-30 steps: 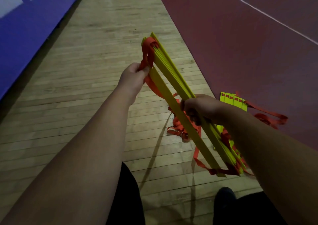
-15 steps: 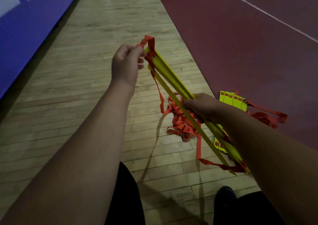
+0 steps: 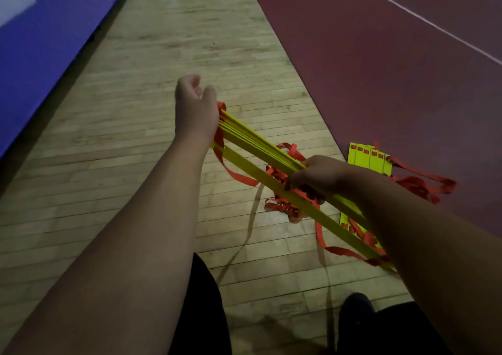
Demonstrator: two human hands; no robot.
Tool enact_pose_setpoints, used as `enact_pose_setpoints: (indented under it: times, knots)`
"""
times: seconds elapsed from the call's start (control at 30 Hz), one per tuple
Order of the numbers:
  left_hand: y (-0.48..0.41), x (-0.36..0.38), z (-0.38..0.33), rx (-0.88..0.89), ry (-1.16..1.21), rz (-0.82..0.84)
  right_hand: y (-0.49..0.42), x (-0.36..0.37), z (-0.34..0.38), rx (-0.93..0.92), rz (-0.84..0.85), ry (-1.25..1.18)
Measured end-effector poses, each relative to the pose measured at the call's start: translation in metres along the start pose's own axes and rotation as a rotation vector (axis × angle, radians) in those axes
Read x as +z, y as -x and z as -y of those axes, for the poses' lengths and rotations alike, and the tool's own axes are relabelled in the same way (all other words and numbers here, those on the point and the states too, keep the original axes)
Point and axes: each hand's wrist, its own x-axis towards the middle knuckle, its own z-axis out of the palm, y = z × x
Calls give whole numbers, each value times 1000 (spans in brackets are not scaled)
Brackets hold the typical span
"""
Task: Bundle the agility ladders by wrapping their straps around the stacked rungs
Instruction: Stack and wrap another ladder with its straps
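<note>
A stack of yellow rungs (image 3: 260, 148) slants from centre to lower right, one rung (image 3: 271, 183) splayed apart below the others. My right hand (image 3: 315, 178) grips the stack at its middle, fingers curled under it. My left hand (image 3: 195, 104) is at the far end of the rungs, its fingers curled; the red strap (image 3: 221, 126) comes out from under it and loops round that end. Where the fingers meet the strap is hidden. More loose red strap (image 3: 282, 205) hangs down to the floor.
A second yellow ladder bundle (image 3: 369, 159) lies on the floor beyond my right hand, its red straps (image 3: 423, 186) trailing onto the dark red court (image 3: 380, 69). A blue padded wall (image 3: 40, 42) runs along the left of the wood floor. My shoe (image 3: 355, 308) is at the bottom.
The far end of the rungs has dropped lower and the stack lies flatter. My left hand has moved over that end with the strap, turning its back toward me. My right hand keeps its grip.
</note>
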Motion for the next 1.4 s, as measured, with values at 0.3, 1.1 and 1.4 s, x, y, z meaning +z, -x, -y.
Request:
enact_pose_setpoints:
  times: [0.3,1.1,1.4]
  knots:
    - [1,9,17,-348,126,332,1,2,6,-9,-21,-214]
    - [-6,5,24,-300,-33,177,-6,9,-1,34,-89,-193]
    - [-14,-2,23,-436,188,364,-11,11,-6,-42,25,-195]
